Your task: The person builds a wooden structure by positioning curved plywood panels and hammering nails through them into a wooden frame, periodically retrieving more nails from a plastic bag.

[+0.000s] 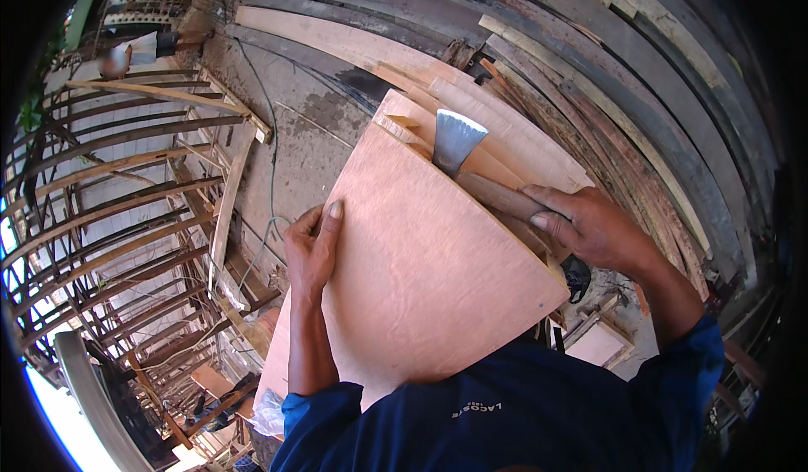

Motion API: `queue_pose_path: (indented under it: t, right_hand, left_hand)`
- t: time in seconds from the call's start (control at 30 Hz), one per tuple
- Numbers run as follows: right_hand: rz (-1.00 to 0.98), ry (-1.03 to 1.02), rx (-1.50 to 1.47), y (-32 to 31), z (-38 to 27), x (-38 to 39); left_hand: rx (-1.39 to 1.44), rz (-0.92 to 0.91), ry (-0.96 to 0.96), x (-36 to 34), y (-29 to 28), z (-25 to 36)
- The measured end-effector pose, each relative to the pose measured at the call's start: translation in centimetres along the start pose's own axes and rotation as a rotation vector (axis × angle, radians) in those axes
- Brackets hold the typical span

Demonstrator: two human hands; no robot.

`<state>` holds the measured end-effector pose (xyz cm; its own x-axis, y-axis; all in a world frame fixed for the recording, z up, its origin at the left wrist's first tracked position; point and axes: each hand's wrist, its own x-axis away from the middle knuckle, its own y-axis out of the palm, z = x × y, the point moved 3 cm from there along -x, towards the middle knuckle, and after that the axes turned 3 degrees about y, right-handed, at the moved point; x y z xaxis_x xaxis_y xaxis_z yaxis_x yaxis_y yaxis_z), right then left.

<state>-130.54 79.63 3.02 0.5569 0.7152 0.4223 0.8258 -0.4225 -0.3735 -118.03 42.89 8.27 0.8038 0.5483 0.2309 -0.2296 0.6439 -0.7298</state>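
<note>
A pale pink plywood sheet (421, 261) with a curved edge lies in front of me, close to my body. My left hand (311, 245) grips its left edge, thumb on the top face and fingers curled at the side. My right hand (581, 224) holds the wooden handle of a hatchet (459, 135), its steel head at the sheet's upper right edge with the blade pointing away from me. Narrower light wood pieces (488, 93) sit beneath and beyond the sheet; what supports them is mostly hidden.
Long weathered boards (640, 68) are stacked along the top and right. A curved wooden framework (118, 202) fills the left. A green cable (273, 110) runs across the concrete ground (303, 169). Another person (143, 49) is at the upper left. A clear plastic bag (268, 413) sits at lower left.
</note>
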Motion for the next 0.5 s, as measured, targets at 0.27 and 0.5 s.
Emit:
queue_pose_path:
  t: [0.27,0.5]
  right_hand:
    - [0.055,-0.077,-0.010,0.3,-0.9,-2.4]
    - [0.033,-0.050,-0.104,0.2,-1.4,-3.3]
  left_hand:
    - [-0.026,-0.012,0.067,0.7,0.1,0.3]
    - [-0.039,0.146,0.201,1.3,1.4,-0.3]
